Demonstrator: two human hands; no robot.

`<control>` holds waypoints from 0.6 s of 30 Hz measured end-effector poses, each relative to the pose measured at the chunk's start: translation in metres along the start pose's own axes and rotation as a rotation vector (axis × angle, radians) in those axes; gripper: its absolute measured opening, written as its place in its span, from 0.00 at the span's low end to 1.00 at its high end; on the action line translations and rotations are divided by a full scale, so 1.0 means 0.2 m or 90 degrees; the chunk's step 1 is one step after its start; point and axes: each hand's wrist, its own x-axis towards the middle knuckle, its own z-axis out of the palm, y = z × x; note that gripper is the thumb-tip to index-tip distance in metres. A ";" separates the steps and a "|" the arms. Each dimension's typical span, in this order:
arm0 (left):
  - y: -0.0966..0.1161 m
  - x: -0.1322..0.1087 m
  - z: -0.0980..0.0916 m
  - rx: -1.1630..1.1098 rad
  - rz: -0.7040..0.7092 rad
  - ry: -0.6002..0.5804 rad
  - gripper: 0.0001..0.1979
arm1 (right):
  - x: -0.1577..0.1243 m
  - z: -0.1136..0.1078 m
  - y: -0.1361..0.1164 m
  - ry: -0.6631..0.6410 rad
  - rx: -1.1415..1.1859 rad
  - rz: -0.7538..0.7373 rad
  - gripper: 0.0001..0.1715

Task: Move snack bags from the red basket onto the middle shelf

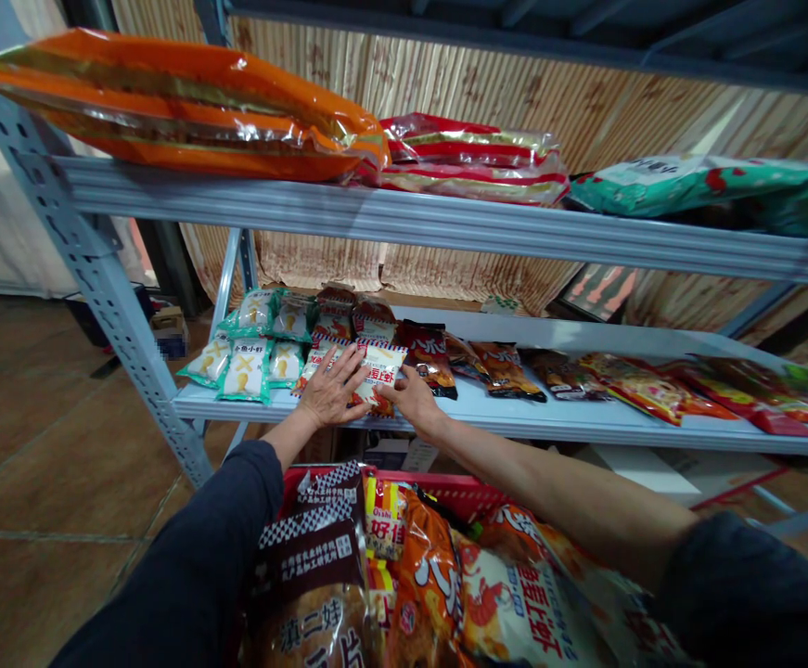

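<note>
My left hand (334, 385) lies flat with its fingers stretched out over the white and red snack bags on the middle shelf. My right hand (414, 401) pinches the right edge of a white snack bag (382, 364) with red lettering. Another bag of the same look (321, 351) sits partly under my left hand. To the left are several green and white snack bags (246, 367). Dark red snack bags (429, 353) lie just right of my right hand. Brown-topped bags (336, 306) stand behind.
A red basket (477, 490) full of larger snack bags stands below my arms. More snack packets (630, 382) line the shelf (549, 417) to the right. Large orange (187, 102) and green (710, 190) bags overhang the upper shelf. A blue metal post (121, 311) rises at left.
</note>
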 end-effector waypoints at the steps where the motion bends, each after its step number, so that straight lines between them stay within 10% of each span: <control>1: 0.00 0.00 0.00 -0.002 -0.006 0.005 0.30 | 0.00 0.00 0.01 0.006 0.017 -0.001 0.29; 18: -0.03 -0.13 -0.15 0.039 -0.256 0.075 0.21 | 0.11 -0.07 -0.01 0.023 -0.175 -0.142 0.26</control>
